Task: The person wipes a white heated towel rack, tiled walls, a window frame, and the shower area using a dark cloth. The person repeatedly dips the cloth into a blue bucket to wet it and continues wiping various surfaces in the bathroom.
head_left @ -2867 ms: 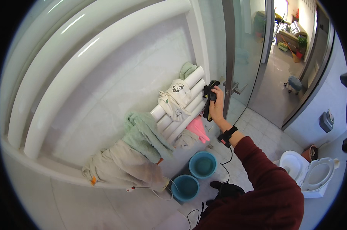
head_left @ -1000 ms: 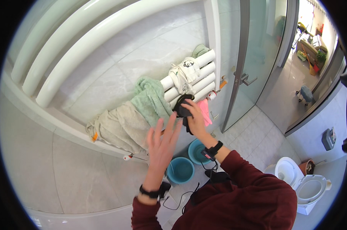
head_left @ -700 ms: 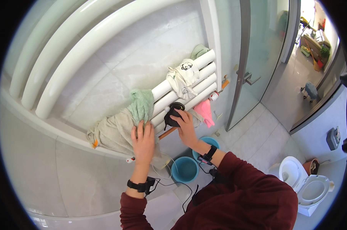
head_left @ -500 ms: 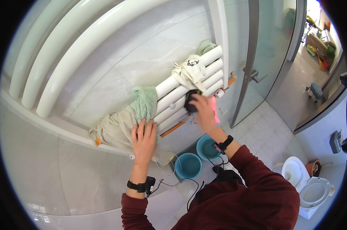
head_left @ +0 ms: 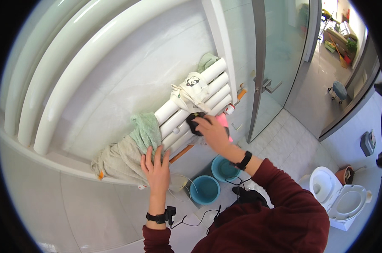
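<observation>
My left hand [head_left: 156, 168] rests with fingers spread on the lower edge of a light green towel [head_left: 146, 130], beside a grey-beige towel [head_left: 119, 162]. Both towels drape over the white towel-rail radiator [head_left: 167, 111]. Farther right, the fingers of my right hand [head_left: 214, 133] curl onto a crumpled black cloth [head_left: 194, 122] lying on the bars; its exact kind I cannot make out. A white cloth with a panda picture [head_left: 193, 86] hangs just above it. Partly behind my right hand is a pink cloth [head_left: 222, 121].
Two blue buckets [head_left: 205, 189] stand on the floor below the radiator. A glass door [head_left: 279, 63] with a metal handle is at the right, beside an open doorway. The toilet [head_left: 323, 189] has its lid raised at the lower right. Black cables hang near my wrists.
The whole view has shifted, so the radiator sits lower and further left. My right hand stays at the black cloth, its fingers slightly moved. My left hand remains at the green towel.
</observation>
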The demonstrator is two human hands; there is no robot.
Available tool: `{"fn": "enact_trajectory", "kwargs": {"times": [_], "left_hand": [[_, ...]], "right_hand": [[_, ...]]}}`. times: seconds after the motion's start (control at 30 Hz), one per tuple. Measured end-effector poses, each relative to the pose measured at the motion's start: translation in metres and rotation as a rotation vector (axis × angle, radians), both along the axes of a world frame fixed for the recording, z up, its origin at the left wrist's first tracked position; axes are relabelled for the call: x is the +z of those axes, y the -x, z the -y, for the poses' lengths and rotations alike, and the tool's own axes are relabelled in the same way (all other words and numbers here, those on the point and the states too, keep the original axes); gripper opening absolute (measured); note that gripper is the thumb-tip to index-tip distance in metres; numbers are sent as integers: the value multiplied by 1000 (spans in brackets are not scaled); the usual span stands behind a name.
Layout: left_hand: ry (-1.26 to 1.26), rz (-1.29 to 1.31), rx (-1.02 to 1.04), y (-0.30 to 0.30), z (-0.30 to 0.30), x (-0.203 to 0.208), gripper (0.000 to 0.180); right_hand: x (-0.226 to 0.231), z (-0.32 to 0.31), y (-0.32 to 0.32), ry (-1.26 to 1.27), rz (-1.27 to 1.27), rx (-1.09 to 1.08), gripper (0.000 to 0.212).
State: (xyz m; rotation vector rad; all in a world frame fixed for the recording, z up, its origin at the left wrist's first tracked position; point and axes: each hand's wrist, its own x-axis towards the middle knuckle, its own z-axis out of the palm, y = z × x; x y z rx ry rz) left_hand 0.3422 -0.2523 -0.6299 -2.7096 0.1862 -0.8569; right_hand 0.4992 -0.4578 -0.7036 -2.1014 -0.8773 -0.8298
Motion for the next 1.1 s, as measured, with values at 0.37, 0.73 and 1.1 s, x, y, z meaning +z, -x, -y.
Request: {"fn": "enact_trajectory", "kwargs": {"times": [0.37,0.73,1.1], "left_hand": [[125,-49,-84,60,6,-30,37],[596,-235,144,189,32,-122,46],[808,-204,163,220,23,-126,39]], "right_hand": [[1,100,-79,10,24,-144,35],[-3,-2,5,-159,-134,-70,42],[-56,-7,90,-466,-945,407,35]]}}
